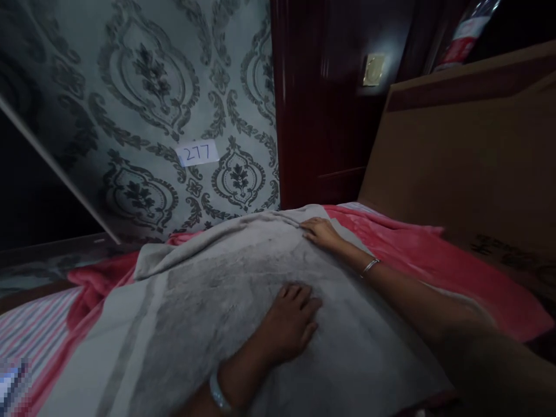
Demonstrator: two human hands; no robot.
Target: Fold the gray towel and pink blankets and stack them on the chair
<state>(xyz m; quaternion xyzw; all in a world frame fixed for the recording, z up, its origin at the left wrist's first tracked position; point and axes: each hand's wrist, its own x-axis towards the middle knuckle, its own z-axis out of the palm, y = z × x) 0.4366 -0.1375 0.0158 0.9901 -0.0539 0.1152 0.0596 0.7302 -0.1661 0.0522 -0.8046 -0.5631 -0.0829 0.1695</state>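
A grey fleece blanket point(208, 301) with paler bands along its left side lies spread in front of me. Its far edge is folded over in a loose ridge. My right hand point(322, 233), with a thin bangle on the wrist, reaches to that far edge, and its fingers are closed on the fold. Nearer to me, my left hand point(292, 325) rests palm down on the middle of the blanket, fingers apart and slightly bent. A pale bangle circles that wrist. Beneath the grey blanket a pinkish-red blanket point(417, 249) shows on both sides.
A striped sheet point(39, 324) lies at the left. Beyond the bed stand a patterned wall point(152, 139) with a paper label point(198, 153) reading 277, and a dark red wooden panel point(321, 116). A large cardboard box point(469, 156) rises on the right, with a bottle point(467, 37) behind its top edge.
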